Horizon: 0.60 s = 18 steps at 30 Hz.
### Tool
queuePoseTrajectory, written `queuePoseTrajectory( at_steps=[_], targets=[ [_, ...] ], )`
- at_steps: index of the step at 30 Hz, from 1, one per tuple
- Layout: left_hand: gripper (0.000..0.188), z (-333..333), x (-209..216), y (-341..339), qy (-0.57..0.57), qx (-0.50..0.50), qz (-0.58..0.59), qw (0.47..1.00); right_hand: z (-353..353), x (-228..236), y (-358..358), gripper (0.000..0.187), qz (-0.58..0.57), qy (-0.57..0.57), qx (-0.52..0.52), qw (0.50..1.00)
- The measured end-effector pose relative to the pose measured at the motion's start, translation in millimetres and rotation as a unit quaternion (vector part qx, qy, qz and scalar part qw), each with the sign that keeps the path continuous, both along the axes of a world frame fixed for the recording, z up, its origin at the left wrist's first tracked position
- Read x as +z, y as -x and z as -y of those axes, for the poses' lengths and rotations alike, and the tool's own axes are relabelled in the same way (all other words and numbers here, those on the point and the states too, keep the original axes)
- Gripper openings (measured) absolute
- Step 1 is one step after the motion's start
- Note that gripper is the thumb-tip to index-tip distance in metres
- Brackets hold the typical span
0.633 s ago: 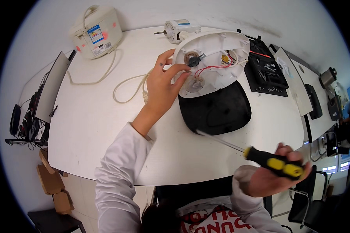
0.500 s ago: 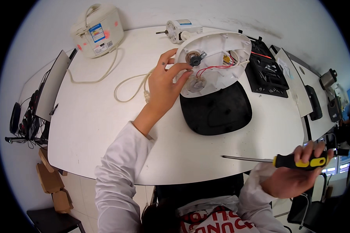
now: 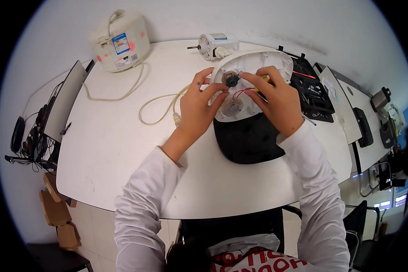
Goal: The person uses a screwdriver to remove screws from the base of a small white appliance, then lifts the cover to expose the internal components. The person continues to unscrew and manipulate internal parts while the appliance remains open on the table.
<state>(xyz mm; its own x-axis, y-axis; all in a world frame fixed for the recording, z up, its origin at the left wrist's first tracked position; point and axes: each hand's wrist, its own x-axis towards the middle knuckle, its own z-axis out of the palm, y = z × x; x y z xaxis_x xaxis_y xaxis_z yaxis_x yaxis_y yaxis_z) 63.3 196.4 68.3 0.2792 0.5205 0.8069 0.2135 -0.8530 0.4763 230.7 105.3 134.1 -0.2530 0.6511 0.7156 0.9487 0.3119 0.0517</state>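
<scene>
A white plastic shell stands tilted on the table with its hollow, ribbed inside facing me, joined to a black base. Inside it sits a dark lobed knob, and red wires run nearby. My left hand is at the shell's left rim, thumb and index finger pinched at the knob's lower left edge; what they grip is hidden. My right hand reaches to the knob's other side with bent fingers. A screwdriver is tucked in it: its shaft sticks out by the wrist, its handle mostly hidden.
A white motor with a shaft lies behind the shell. At the back left stands a pale rice cooker with a cord. Another cord with a plug lies by my left hand. An open black tool case is at the right.
My right hand has come from the lower right, where it held the screwdriver out, up to the knob. My left hand stays by the knob. The whole view has shifted slightly.
</scene>
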Motion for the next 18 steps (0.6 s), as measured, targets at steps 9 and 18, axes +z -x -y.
queuePoseTrajectory(
  at_steps=[9, 18],
  targets=[
    [0.019, 0, -1, 3, -0.029, 0.0, -0.011, 1.0, -25, -15, 8, 0.027, 0.002, 0.026, -0.024, 0.999],
    [0.021, 3, 0, 2, -0.105, 0.035, -0.016, 0.994, -29, -19, 6, 0.023, -0.006, 0.012, -0.008, 1.0]
  ],
)
